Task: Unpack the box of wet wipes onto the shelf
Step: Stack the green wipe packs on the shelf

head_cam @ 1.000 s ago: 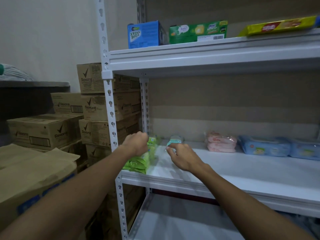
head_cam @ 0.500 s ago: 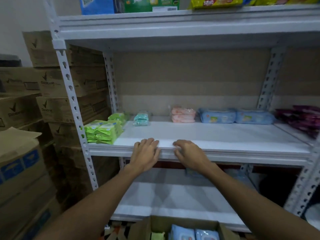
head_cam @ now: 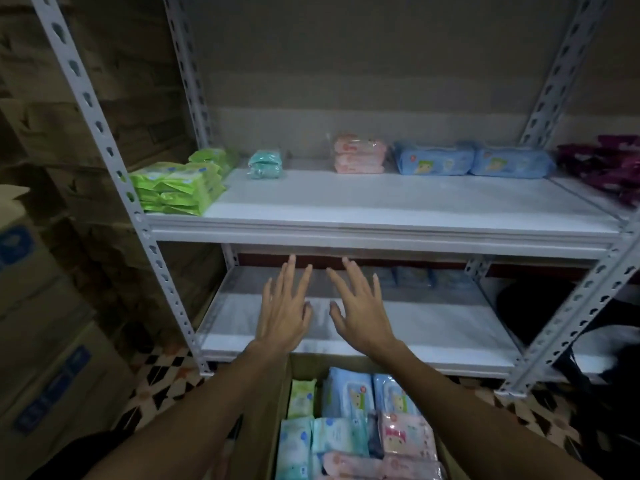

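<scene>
The open cardboard box [head_cam: 265,420] sits on the floor at the bottom of the view, just in front of the metal rack, and it holds wet-wipe packs standing close together: a green pack [head_cam: 302,398] at the back left, pale blue packs [head_cam: 349,389] beside it, pink packs [head_cam: 405,438] at the front right and aqua packs [head_cam: 294,445] at the front left. Above the box's far edge both hands hover with nothing in them. The left hand [head_cam: 282,310] and the right hand [head_cam: 360,308] are side by side, palms down, fingers straight and spread, in front of the lower shelf [head_cam: 450,327]. The middle shelf [head_cam: 381,216] above them already carries wipes along its back and left side: a stack of green packs [head_cam: 176,187] against the left upright, a small teal pack [head_cam: 265,164], stacked pink packs [head_cam: 358,157] and two blue packs [head_cam: 434,162] end to end, with the front of the board bare. Further right, on the neighbouring bay, lie purple packs [head_cam: 609,164]. Brown cartons [head_cam: 52,341] are piled at the left of the rack — some with blue print — and the floor [head_cam: 162,379] shows a dark-and-light patterned tile.
</scene>
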Action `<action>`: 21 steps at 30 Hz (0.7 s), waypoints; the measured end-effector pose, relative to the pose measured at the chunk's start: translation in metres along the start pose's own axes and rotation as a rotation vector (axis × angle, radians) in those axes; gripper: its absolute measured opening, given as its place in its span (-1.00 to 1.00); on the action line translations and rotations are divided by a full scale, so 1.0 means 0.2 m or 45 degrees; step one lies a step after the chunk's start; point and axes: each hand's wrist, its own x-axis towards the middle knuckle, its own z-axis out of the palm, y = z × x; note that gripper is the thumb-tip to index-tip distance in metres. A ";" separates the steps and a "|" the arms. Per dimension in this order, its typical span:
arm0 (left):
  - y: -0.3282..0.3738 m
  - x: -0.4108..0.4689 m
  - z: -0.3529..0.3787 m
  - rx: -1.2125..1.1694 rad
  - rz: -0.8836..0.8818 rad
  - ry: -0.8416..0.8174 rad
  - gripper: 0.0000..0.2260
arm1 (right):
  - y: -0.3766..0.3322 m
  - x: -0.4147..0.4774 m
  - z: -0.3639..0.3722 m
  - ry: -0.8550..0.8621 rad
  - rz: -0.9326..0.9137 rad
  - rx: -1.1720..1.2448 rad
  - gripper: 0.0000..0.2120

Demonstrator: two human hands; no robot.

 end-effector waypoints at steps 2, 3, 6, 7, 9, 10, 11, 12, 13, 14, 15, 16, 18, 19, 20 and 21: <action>-0.05 -0.09 0.13 -0.069 0.016 -0.148 -0.41 | 0.02 -0.09 0.15 -0.115 0.060 0.065 -0.50; -0.08 -0.12 0.18 -0.114 0.022 -0.229 -0.50 | 0.03 -0.13 0.20 -0.178 0.089 0.083 -0.53; -0.15 -0.21 0.31 -0.182 0.084 -0.529 -0.69 | 0.07 -0.21 0.35 -0.433 0.152 0.114 -0.61; -0.18 -0.23 0.37 -0.197 0.106 -0.639 -0.68 | 0.08 -0.24 0.39 -0.526 0.178 0.117 -0.63; -0.21 -0.26 0.46 -0.238 0.128 -0.829 -0.65 | 0.09 -0.28 0.48 -0.676 0.225 0.093 -0.68; -0.22 -0.27 0.52 -0.246 0.159 -0.906 -0.66 | 0.10 -0.30 0.52 -0.729 0.250 0.086 -0.72; -0.22 -0.28 0.57 -0.221 0.173 -0.993 -0.68 | 0.11 -0.33 0.56 -0.763 0.281 0.085 -0.75; -0.21 -0.29 0.60 -0.163 0.206 -1.061 -0.69 | 0.13 -0.35 0.61 -0.797 0.305 0.076 -0.76; -0.19 -0.30 0.62 -0.078 0.243 -1.113 -0.69 | 0.14 -0.37 0.65 -0.832 0.309 0.060 -0.76; -0.17 -0.30 0.67 0.005 0.293 -1.160 -0.66 | 0.15 -0.38 0.67 -0.861 0.299 0.037 -0.76; -0.15 -0.30 0.71 0.056 0.325 -1.230 -0.62 | 0.16 -0.39 0.70 -0.873 0.279 0.014 -0.76; -0.14 -0.31 0.75 0.082 0.341 -1.279 -0.58 | 0.18 -0.40 0.73 -0.871 0.258 0.008 -0.76; -0.11 -0.32 0.85 0.131 0.342 -1.301 -0.56 | 0.21 -0.43 0.78 -0.822 0.213 0.050 -0.75; -0.10 -0.34 0.86 0.147 0.349 -1.283 -0.57 | 0.23 -0.45 0.80 -0.808 0.206 0.084 -0.74; -0.09 -0.35 0.88 0.210 0.403 -1.253 -0.58 | 0.24 -0.46 0.83 -0.800 0.204 0.109 -0.73; -0.08 -0.37 0.93 0.297 0.482 -1.192 -0.58 | 0.26 -0.48 0.85 -0.783 0.201 0.118 -0.73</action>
